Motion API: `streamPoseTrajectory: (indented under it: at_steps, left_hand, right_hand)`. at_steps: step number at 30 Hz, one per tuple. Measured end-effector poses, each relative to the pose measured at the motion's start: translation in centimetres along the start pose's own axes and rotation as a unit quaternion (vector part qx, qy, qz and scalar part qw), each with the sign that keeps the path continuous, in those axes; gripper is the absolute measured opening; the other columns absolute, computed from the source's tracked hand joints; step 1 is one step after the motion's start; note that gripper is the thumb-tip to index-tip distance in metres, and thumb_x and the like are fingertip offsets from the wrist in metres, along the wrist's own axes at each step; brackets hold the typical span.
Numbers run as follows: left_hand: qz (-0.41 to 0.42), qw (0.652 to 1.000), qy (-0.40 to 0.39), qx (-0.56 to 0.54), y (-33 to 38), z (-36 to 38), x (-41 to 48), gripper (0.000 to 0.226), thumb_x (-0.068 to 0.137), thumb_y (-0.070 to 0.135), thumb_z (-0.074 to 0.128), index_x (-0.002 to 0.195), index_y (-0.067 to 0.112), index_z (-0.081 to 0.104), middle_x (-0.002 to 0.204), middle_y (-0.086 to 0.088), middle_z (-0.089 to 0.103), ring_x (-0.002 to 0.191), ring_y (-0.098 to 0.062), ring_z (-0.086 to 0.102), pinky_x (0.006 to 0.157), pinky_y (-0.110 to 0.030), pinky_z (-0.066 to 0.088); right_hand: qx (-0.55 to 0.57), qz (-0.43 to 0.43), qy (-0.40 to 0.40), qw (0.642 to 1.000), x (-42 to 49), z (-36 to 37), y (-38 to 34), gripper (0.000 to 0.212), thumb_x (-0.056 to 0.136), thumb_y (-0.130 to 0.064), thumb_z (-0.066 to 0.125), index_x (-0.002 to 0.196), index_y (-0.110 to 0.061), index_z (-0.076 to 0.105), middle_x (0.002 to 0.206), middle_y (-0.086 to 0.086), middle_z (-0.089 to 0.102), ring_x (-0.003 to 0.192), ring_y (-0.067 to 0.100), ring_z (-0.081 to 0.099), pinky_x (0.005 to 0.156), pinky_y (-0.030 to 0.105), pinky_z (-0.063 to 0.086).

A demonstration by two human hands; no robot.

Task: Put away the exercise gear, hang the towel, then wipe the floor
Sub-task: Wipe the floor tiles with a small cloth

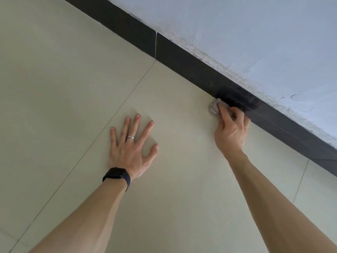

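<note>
A small crumpled grey cloth point(213, 107) is pressed on the beige tiled floor point(173, 179) right where it meets the black skirting point(182, 57). My right hand point(230, 131) is shut on the cloth, fingers curled over it, and most of the cloth is hidden under them. My left hand point(132, 146) lies flat on the floor with fingers spread, well to the left of the cloth. It holds nothing and wears a ring and a black wristband.
A pale blue-grey wall point(255, 33) with rough plaster along its base rises above the skirting. Thin grout lines cross the floor tiles. No exercise gear or towel is in view.
</note>
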State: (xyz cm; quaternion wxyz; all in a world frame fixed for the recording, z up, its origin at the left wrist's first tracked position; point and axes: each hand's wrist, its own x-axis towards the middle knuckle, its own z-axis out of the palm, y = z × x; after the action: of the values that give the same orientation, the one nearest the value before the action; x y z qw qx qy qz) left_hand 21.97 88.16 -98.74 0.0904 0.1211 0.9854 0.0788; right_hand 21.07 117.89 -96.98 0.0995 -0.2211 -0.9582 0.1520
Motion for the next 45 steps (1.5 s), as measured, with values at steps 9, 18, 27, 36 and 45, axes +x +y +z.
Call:
streamPoseTrajectory:
  at_steps: [9, 18, 27, 36, 45]
  left_hand:
    - [-0.001, 1.000, 0.008, -0.009, 0.0, -0.3, -0.2, 0.062, 0.096, 0.054, 0.028, 0.155, 0.046, 0.008, 0.167, 0.005, -0.001, 0.154, -0.021, -0.002, 0.121, -0.058, 0.005]
    - [0.033, 0.995, -0.031, -0.089, -0.9, -1.2, -0.3, 0.065, 0.095, 0.053, 0.033, 0.156, 0.043, 0.013, 0.167, 0.004, -0.001, 0.153, -0.018, -0.006, 0.122, -0.054, -0.004]
    - [-0.150, 0.988, 0.018, -0.010, -12.3, -0.9, -16.2, 0.065, 0.096, 0.056, 0.034, 0.156, 0.041, 0.015, 0.167, 0.000, 0.001, 0.154, -0.023, 0.000, 0.120, -0.061, 0.005]
    - [-0.174, 0.985, 0.007, -0.014, -13.6, -0.5, -17.1, 0.066, 0.095, 0.061, 0.028, 0.155, 0.047, 0.006, 0.167, 0.006, -0.006, 0.154, -0.020, -0.004, 0.121, -0.058, 0.002]
    - [-0.159, 0.987, 0.028, -0.026, -13.7, -0.6, -17.2, 0.062, 0.097, 0.056, 0.032, 0.155, 0.045, 0.014, 0.167, 0.005, 0.001, 0.154, -0.020, 0.000, 0.120, -0.059, 0.006]
  right_hand:
    - [0.020, -0.385, -0.221, 0.896, -18.8, -2.5, -3.8, 0.059, 0.080, -0.024, 0.062, 0.137, -0.039, 0.056, 0.124, 0.003, 0.053, 0.095, 0.030, 0.054, 0.076, 0.036, 0.048]
    - [-0.057, -0.131, -0.122, 0.982, -16.0, -1.4, -7.1, 0.057, 0.090, -0.019, 0.060, 0.142, -0.038, 0.048, 0.128, 0.010, 0.048, 0.106, 0.035, 0.045, 0.081, 0.044, 0.048]
    - [0.042, -0.507, -0.332, 0.794, -35.0, -3.6, -9.7, 0.057, 0.080, -0.026, 0.052, 0.134, -0.042, 0.052, 0.114, -0.003, 0.057, 0.091, 0.020, 0.054, 0.083, 0.034, 0.038]
    - [-0.010, -0.240, -0.148, 0.959, -19.3, 1.0, -13.8, 0.046, 0.093, -0.022, 0.059, 0.137, -0.037, 0.056, 0.121, 0.008, 0.053, 0.100, 0.034, 0.051, 0.083, 0.045, 0.038]
    - [0.011, -0.466, -0.221, 0.857, -28.4, 0.6, -16.8, 0.057, 0.082, -0.023, 0.064, 0.137, -0.030, 0.055, 0.111, 0.004, 0.055, 0.086, 0.029, 0.055, 0.076, 0.040, 0.043]
